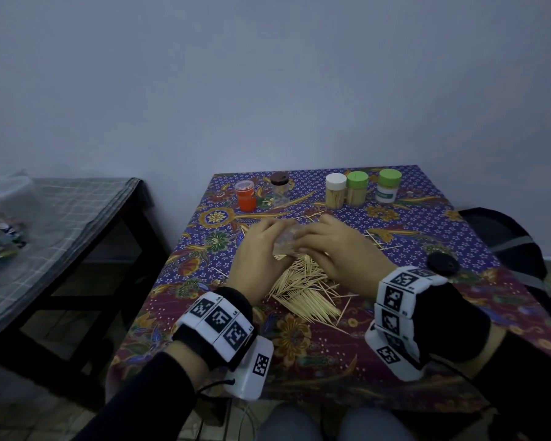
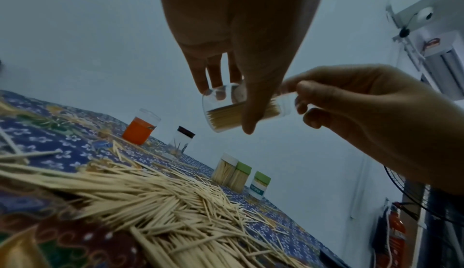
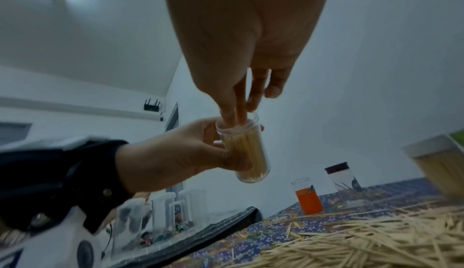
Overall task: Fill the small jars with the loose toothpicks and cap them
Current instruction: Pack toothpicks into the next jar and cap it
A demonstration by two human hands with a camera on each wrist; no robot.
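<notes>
Hands meet at the centre of the head view, above a pile of toothpicks [image 1: 303, 291] on a patterned cloth [image 1: 427, 230].

Going left to right there, we see first a grey checked table [image 1: 61, 224] at the left edge, then the orange jar [image 1: 245, 195] and a dark-lidded jar [image 1: 279, 189] at the upper left of the cloth. To their right stand a white-capped jar [image 1: 335, 190] and two green-capped jars [image 1: 357, 188] [image 1: 387, 186], all three upright and filled. A black lid [image 1: 443, 264] lies on the cloth at the right, near our right wrist.

Our left hand [image 1: 258, 249] grasps a clear jar [image 1: 285, 241] held off the table; in the right wrist view the thumb and fingers [image 3: 226, 157] are curled round its side, and the jar [image 3: 247, 151] is tilted, uncapped, and packed with toothpicks nearly to the top. In the left wrist view the same jar [image 2: 241, 111] lies nearly sideways in the centre of the frame, its mouth turned toward the right.

Our right hand [image 1: 337, 246] is at the jar's mouth. The right wrist view shows its thumb and forefinger [image 3: 228, 111] pressed close together and dipped into the opening, pinching what looks like a few toothpicks, though we cannot tell how many; the other fingers hang loosely beside the rim. In the left wrist view that hand [image 2: 364, 113] comes in from the right with its fingers curled at the mouth.
</notes>
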